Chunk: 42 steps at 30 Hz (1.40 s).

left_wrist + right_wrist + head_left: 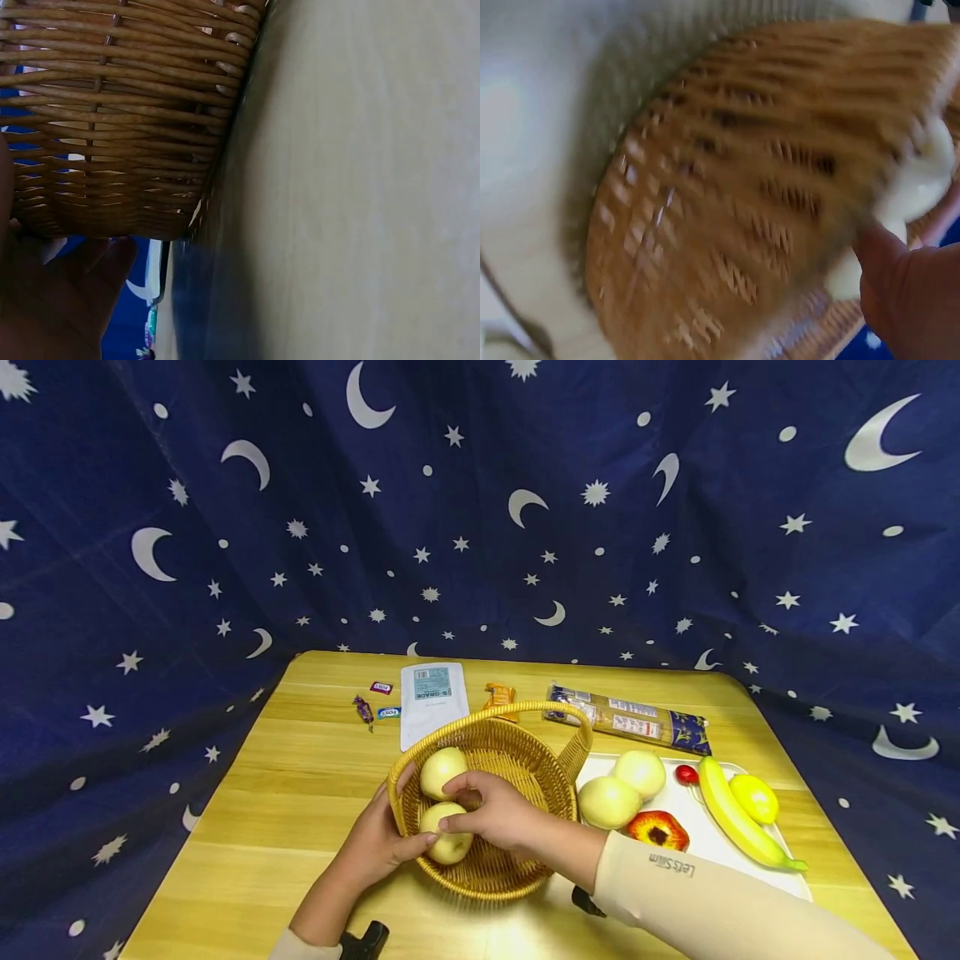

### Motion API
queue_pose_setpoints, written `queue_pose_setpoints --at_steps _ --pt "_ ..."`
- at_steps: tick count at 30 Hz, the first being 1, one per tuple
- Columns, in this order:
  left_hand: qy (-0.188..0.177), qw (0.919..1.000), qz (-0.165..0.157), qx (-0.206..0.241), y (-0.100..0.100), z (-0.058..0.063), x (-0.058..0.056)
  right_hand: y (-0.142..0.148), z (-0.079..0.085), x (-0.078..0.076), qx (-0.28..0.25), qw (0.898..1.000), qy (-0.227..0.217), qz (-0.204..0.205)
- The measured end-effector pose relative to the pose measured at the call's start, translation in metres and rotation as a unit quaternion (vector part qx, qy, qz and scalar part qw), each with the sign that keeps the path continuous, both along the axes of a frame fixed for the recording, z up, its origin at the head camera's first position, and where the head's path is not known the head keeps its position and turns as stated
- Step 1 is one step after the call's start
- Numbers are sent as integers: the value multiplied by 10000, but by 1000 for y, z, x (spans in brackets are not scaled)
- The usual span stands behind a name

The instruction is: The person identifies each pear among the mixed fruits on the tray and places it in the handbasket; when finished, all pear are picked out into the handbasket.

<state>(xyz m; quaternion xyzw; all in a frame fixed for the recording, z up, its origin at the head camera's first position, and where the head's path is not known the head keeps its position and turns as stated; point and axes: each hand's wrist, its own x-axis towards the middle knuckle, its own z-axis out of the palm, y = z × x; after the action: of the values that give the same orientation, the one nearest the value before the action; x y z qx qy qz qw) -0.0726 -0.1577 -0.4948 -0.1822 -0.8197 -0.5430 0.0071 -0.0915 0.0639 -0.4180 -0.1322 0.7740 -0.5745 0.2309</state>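
Observation:
A round wicker basket (517,760) with an arched handle stands on the table. Inside, at its left, lie two pale yellow round fruits, one farther (442,770) and one nearer (450,845); whether apples or pears I cannot tell. My left hand (375,843) holds the basket's left side, its thumb reaching over the rim toward the nearer fruit. Within the basket is my right hand (498,810), thumb on the nearer fruit and fingers beside the farther one. In the right wrist view the basket (727,180) is blurred and partly hides the fruits.
Right of the basket, a white tray (705,843) carries two more pale fruits (609,802), a red-yellow fruit (633,828), a cherry (686,775), a banana (731,814) and a lemon (753,799). Behind lie a long packet (630,718), an orange packet (499,695), a white pouch (431,714) and small sweets (363,710).

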Motion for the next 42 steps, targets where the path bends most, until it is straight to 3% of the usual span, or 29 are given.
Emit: queue_pose_setpoints --at_steps 4,11,20,25,27,31,37,42 --pt "35 10000 22 -22 0 -1 0 20 17 -3 74 9997 222 -44" --pt "-225 9991 36 344 8 33 11 64 40 4 -97 9991 370 -184" --pt "-360 9989 126 281 8 35 11 121 52 20 -94 9986 388 -359" --pt "-295 9990 98 328 8 34 11 165 58 15 420 9899 1045 -860" --pt "-288 9989 63 366 8 34 11 185 55 10 652 9841 1264 -1063" --pt "-254 9990 10 377 8 33 11 227 42 -7 909 9794 1205 -1340" --pt "-141 9992 -23 377 8 33 10 270 15 -31 1400 9808 681 -1178" --pt "-280 9985 -62 469 8 33 11 279 -7 -39 1562 9826 262 -974"
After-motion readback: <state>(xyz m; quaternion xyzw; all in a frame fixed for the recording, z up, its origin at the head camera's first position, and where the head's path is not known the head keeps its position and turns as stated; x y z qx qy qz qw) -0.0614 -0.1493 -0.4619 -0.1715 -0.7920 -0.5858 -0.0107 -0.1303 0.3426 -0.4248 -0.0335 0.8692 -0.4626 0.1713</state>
